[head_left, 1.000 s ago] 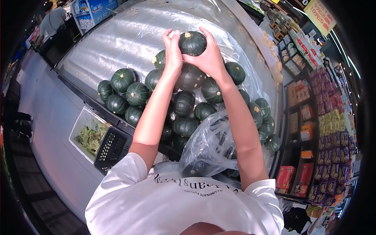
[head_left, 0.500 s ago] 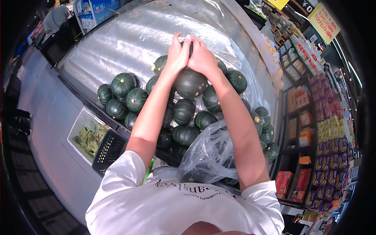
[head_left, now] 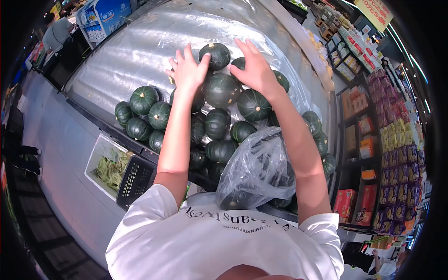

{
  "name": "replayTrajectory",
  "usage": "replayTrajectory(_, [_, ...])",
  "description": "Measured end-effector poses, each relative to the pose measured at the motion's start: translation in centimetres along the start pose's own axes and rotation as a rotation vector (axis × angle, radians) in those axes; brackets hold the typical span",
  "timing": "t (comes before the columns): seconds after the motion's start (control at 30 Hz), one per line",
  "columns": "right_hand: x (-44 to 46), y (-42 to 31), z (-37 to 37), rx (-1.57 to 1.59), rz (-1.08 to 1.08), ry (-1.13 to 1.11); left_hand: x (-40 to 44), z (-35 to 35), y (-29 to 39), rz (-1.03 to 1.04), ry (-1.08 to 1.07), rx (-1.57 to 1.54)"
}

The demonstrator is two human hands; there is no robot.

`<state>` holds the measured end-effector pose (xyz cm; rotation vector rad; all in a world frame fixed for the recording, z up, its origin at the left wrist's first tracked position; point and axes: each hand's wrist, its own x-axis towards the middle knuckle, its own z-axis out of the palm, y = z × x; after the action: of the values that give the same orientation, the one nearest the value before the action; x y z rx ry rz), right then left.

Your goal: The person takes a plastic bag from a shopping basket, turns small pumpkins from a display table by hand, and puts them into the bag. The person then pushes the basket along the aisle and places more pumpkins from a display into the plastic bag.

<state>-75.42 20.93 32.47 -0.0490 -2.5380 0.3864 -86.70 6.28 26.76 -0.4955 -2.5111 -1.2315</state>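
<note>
A dark green pumpkin (head_left: 216, 57) sits at the far end of the pile, right behind a larger, duller green pumpkin (head_left: 220, 91). At its left side is my left hand (head_left: 189, 72), fingers spread, the thumb near or touching its skin. Off to the right, my right hand (head_left: 255, 70) is open with fingers apart, over other pumpkins and away from the far one. Under my right forearm lies a clear plastic bag (head_left: 254, 163), with dark green shapes showing in or beneath it. More green pumpkins (head_left: 254, 105) lie below and between my arms.
Silver foil sheeting (head_left: 135, 51) covers the display stand. Beside its left edge are a white bin (head_left: 99, 161) of leafy scraps and a black perforated basket (head_left: 135, 179). Shelves of packaged goods (head_left: 396, 172) line the right. A person (head_left: 58, 35) is at the upper left.
My hands were together around a pumpkin at the far end of the pile. They have now parted left and right, fingers opened, leaving the pumpkin resting there.
</note>
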Motion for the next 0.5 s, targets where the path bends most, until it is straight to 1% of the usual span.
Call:
replayTrajectory(0.03, [-0.7,0.2,-0.8,0.08,0.053,0.006,0.3,-0.4,-0.7,-0.125,-0.177,0.025])
replayTrajectory(0.07, [-1.4,1.3,-0.4,0.005,-0.128,0.24,0.2,-0.2,-1.2,-0.051,-0.212,0.168])
replayTrajectory(0.17, [-3.5,-0.8,-5.0,0.221,0.238,-0.006,-0.8,-0.7,-0.9,0.01,-0.095,0.038])
replayTrajectory(0.2, [-4.2,-1.3,-6.1,0.216,0.323,-0.024,-1.1,-0.9,-1.0,0.052,-0.093,0.018])
replayTrajectory(0.3, [-6.9,-2.7,-9.4,0.169,0.266,0.088,-2.2,-1.3,-1.3,0.164,-0.085,-0.049])
replayTrajectory(0.33, [-7.7,-2.6,-10.1,0.163,0.389,-0.01,-2.7,-1.0,-1.4,0.184,-0.072,0.065])
replayTrajectory(0.43, [-11.2,-2.8,-9.8,0.529,0.328,0.158,-4.3,-1.6,-0.7,0.266,0.0,0.039])
replayTrajectory(0.47, [-13.8,-3.1,-9.9,0.545,0.292,0.107,-6.1,-1.8,0.2,0.392,0.113,-0.035])
replayTrajectory(0.5, [-15.2,-3.3,-9.2,0.68,0.343,0.125,-7.9,-2.2,1.5,0.481,0.138,-0.101])
